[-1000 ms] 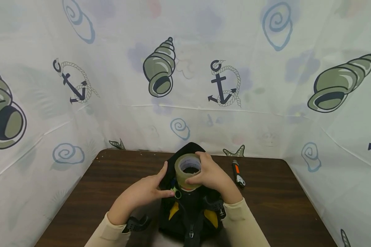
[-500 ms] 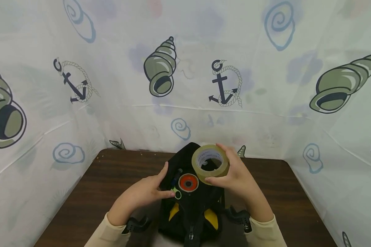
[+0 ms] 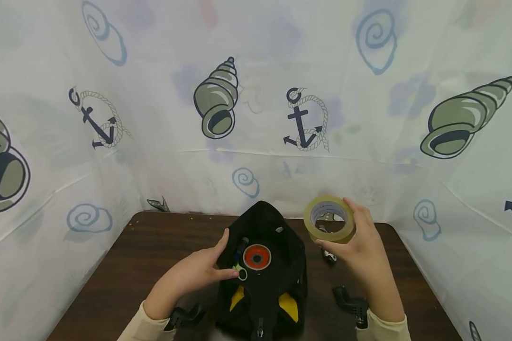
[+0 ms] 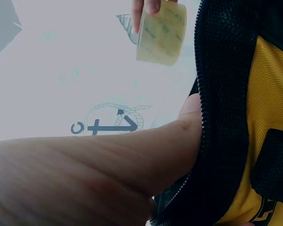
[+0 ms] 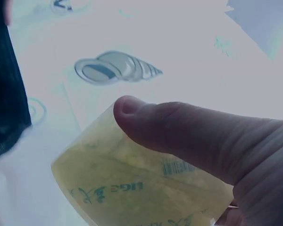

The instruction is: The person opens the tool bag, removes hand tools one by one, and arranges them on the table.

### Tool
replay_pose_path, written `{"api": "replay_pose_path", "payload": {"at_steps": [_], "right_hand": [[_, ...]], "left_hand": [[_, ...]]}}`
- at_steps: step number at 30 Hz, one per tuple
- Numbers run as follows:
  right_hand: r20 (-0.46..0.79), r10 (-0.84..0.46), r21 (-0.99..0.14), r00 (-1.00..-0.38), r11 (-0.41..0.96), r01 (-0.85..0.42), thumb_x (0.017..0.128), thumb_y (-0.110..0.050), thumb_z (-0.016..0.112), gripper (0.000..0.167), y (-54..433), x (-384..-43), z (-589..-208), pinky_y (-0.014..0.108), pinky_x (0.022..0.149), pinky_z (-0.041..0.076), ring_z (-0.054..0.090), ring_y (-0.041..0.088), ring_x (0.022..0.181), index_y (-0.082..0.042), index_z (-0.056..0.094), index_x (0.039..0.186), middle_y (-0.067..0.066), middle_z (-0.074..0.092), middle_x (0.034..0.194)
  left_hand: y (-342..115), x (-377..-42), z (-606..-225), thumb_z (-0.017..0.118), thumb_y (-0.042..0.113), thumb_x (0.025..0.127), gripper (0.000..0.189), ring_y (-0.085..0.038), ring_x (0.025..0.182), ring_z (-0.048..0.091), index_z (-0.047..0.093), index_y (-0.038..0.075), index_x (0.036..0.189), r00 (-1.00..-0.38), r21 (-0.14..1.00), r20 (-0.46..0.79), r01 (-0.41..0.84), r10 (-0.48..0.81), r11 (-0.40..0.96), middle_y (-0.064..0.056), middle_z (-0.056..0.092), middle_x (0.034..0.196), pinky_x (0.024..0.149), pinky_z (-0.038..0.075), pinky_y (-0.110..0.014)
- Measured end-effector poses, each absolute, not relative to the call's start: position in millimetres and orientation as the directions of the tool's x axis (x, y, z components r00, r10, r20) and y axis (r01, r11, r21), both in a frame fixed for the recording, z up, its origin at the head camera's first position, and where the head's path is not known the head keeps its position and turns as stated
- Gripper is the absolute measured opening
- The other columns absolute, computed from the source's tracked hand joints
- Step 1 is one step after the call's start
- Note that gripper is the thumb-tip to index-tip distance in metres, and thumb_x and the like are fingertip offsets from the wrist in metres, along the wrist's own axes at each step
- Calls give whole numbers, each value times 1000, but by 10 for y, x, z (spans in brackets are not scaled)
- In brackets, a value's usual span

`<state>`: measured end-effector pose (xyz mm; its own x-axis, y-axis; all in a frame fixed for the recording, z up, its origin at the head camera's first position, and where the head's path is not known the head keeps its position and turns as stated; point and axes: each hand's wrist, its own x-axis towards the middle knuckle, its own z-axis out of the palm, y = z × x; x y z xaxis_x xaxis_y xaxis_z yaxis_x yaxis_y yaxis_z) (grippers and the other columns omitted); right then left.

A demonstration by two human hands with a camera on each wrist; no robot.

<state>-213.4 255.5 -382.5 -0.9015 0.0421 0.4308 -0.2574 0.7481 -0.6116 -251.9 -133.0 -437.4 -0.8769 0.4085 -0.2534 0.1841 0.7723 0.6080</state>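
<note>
In the head view my right hand (image 3: 364, 253) pinches a wide roll of clear yellowish packing tape (image 3: 310, 222), thumb in front and fingers behind, raised to the right of the bag. Printed lettering shows on the tape (image 5: 108, 183) in the right wrist view. My left hand (image 3: 192, 272) holds the left edge of an unzipped black and yellow bag (image 3: 266, 303), thumb inside the zipper (image 4: 200, 70). Inside the bag lie a smaller roll with an orange-red core (image 3: 251, 256), light-green scissors handles (image 3: 242, 273) and a dark pen-like item (image 3: 240, 250).
A utility knife (image 3: 329, 256) lies on the brown wooden table (image 3: 153, 251) right of the bag, partly hidden behind the tape. A white curtain (image 3: 256, 123) printed with shells and anchors encloses the table at the back and sides.
My right hand has lifted the packing tape out of the bag and carried it to the right, uncovering the orange-cored roll. My left hand stays at the bag's edge.
</note>
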Motion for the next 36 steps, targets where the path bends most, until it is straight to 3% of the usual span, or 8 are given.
{"api": "replay_pose_path", "payload": {"at_steps": [5, 18, 26, 36], "right_hand": [[430, 103, -621, -897, 755, -211, 76, -38, 103, 124, 2735, -2124, -3823, 71, 104, 48, 55, 47, 134, -11, 30, 173, 25, 46, 157], [325, 228, -697, -918, 714, -70, 78, -39, 102, 132, 3202, -2312, -3996, 74, 111, 42, 46, 56, 146, -6, 19, 175, 33, 38, 168], [218, 279, -725, -935, 688, 37, 79, -47, 100, 132, 3338, -2440, -4115, 73, 114, 41, 45, 57, 148, -5, 20, 175, 36, 40, 167], [111, 306, -726, -946, 675, 134, 84, -58, 93, 130, 3516, -2566, -4314, 71, 111, 44, 51, 58, 141, -3, 19, 175, 40, 46, 160]], "left_hand": [[-1325, -2506, -4381, 78, 66, 93, 122, -11, 102, 74, -2, 26, 177, -876, 610, -249, 191, 414, 769, 5, 78, 109, 106, 56, -58], [-1312, -2498, -4378, 78, 65, 94, 122, -9, 97, 73, -2, 26, 177, -874, 605, -258, 185, 411, 774, 4, 78, 109, 103, 58, -56], [-1304, -2499, -4371, 78, 65, 94, 121, -14, 106, 75, -1, 26, 177, -878, 612, -249, 185, 410, 769, 3, 79, 116, 108, 55, -59], [-1305, -2507, -4384, 78, 63, 95, 120, -14, 106, 75, -1, 27, 177, -876, 612, -251, 186, 412, 769, 2, 79, 118, 107, 55, -59]]}}
